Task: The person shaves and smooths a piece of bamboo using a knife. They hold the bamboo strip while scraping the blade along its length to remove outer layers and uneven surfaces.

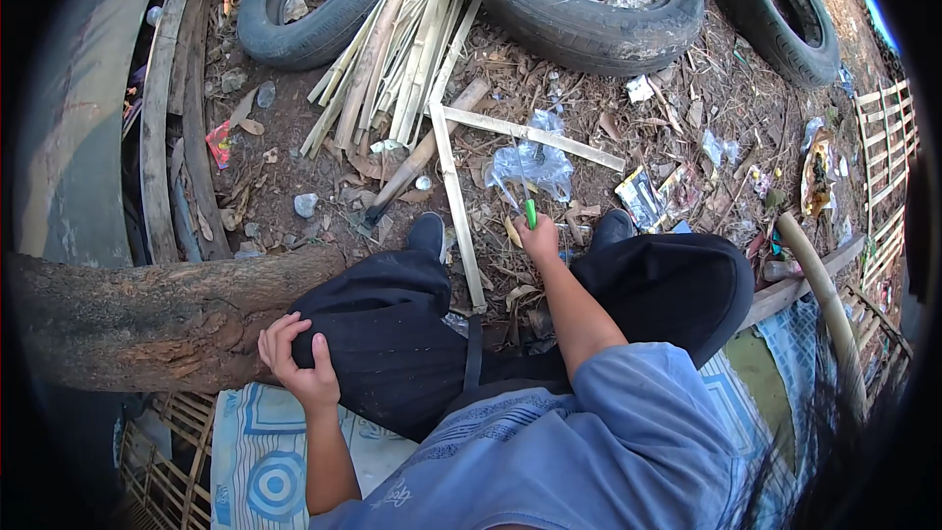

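Observation:
Between my knees, my right hand (539, 240) is closed around a green-handled knife (531, 212). A narrow pale length like a blade slants up from the fist toward a crumpled clear plastic bag (535, 165) on the dirt; its outline is hard to make out. My left hand (299, 365) lies over my left knee with its fingers apart, and I see nothing in it. Two bamboo strips (530, 137) (455, 206) meet at a corner in front of me. The nearer end of one comes down between my legs.
A bundle of split bamboo strips (402, 59) leans ahead, beside a bamboo pole (422, 157). Three old tyres (589, 25) lie along the far side. A log (147, 324) is at my left, bamboo lattice (888, 167) at the right. Litter and dry leaves cover the dirt.

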The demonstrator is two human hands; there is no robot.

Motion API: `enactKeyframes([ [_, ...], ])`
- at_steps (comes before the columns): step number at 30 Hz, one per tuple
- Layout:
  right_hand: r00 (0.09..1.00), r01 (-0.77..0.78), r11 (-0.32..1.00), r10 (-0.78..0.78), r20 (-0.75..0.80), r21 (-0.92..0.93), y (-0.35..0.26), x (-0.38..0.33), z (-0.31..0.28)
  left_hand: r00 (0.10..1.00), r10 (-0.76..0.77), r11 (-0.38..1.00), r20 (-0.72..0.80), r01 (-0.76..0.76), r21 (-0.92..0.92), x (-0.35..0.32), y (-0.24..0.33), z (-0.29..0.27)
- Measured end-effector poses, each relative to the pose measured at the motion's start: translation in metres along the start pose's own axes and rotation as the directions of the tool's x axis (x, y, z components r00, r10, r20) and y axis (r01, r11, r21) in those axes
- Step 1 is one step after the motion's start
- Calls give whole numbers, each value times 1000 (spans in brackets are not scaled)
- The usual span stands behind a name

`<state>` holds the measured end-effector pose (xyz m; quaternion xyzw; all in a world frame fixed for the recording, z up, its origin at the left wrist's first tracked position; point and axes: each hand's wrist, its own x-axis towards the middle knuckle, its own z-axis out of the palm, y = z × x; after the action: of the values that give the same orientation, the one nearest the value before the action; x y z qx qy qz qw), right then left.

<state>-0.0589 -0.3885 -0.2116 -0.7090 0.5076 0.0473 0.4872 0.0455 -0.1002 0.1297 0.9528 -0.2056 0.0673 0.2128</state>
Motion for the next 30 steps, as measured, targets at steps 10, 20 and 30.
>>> enactKeyframes([
  [10,999,33,999,-34,-35,-38,-7,-4,-11,1000,9,1000,-26,-9,9,-4,-8,1],
  [20,995,75,997,-73,-74,13,-10,-4,-23,999,26,999,-23,-25,25,2,-3,7],
  [30,984,112,993,-106,-146,33,-1,-1,-20,998,59,998,6,-59,25,9,6,13],
])
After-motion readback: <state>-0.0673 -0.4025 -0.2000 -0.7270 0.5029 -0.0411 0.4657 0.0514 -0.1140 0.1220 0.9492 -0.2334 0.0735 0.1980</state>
